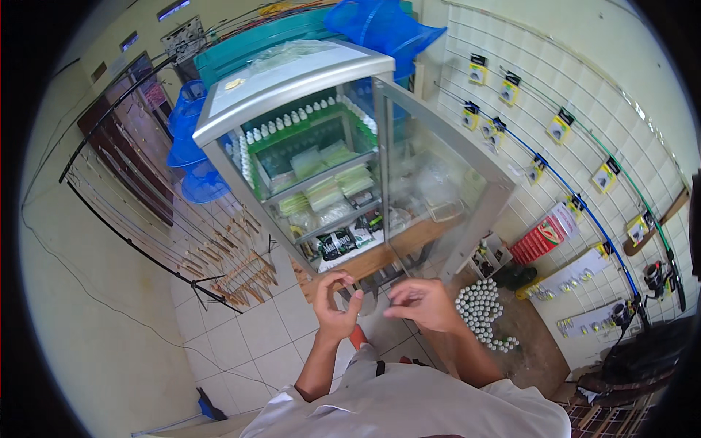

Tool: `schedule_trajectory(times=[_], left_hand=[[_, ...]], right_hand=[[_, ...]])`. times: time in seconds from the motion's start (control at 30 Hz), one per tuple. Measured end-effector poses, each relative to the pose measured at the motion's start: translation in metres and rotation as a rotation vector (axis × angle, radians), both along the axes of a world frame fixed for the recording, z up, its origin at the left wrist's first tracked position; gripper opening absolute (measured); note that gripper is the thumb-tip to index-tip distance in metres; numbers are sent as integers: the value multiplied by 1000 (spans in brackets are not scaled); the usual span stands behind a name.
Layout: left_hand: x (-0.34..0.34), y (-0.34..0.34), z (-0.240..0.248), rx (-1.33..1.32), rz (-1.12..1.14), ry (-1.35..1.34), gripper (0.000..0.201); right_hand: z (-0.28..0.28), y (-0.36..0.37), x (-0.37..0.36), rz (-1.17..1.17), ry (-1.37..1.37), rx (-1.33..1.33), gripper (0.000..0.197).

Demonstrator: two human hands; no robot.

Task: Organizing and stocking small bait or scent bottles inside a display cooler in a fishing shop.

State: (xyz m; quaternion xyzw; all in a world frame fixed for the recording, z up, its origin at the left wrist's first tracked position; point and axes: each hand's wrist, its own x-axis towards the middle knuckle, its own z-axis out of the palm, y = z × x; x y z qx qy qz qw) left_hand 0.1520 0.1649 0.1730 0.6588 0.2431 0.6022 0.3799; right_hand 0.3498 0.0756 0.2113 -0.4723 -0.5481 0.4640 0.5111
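In front of my chest, below the glass cabinet [343,255], both hands are raised. The fingers of my left hand [337,310] curl toward its thumb. A small see-through piece [367,301], which looks like clear plastic, shows beside that thumb; its edges are hard to make out. A short gap away, my right hand [423,303] has thumb and fingertips pressed together. Something small and dark seems to be at those fingertips, too small to name. The cabinet's framed glass door [438,175] stands swung out to the right. Inside are rows of white-capped bottles [296,117] and stacked packets [325,191].
Many white-capped bottles [485,310] stand on a brown surface at the right. Fishing rods [599,219] and small yellow packs [558,128] hang on a wire wall grid. Blue nets [193,146] hang left of the cabinet. Wooden-handled rods [226,255] rest on a rack over the tiled floor.
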Motion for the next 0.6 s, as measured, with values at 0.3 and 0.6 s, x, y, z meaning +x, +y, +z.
schedule_trajectory(times=[0.3,0.6], left_hand=[[50,-63,14,-30,-263,221,49],[68,-91,31,-86,-221,337,47]], right_hand=[[-19,-62,87,-563,267,161,39],[-59,-44,71,-384,152,115,51]])
